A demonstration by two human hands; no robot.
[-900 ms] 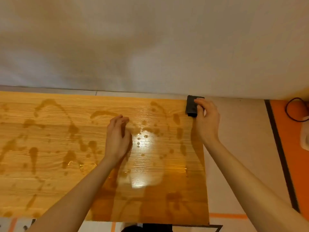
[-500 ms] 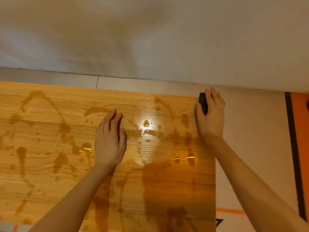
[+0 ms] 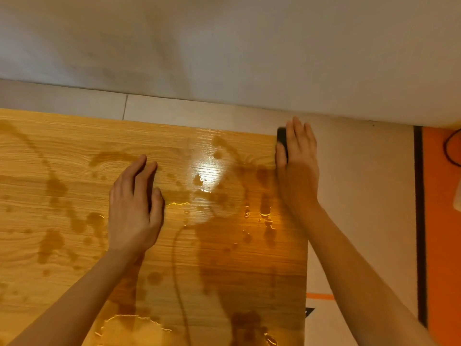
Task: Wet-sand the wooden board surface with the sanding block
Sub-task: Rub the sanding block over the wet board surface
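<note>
Right hand point(image 3: 298, 168) wraps the dark sanding block point(image 3: 282, 138) at the wet wooden board point(image 3: 74, 183)'s far right corner, left hand point(image 3: 133, 211) lies flat, fingers straight, bracing it; I'd keep strokes along the grain, through the puddles.

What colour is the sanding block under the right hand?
Black. The small rectangular sanding block shows best in the head view, at the wet wooden board's far right corner.

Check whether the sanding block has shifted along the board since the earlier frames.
No. The sanding block stays at the wooden board's far right corner, against its right edge. The right hand now covers more of it.
</note>
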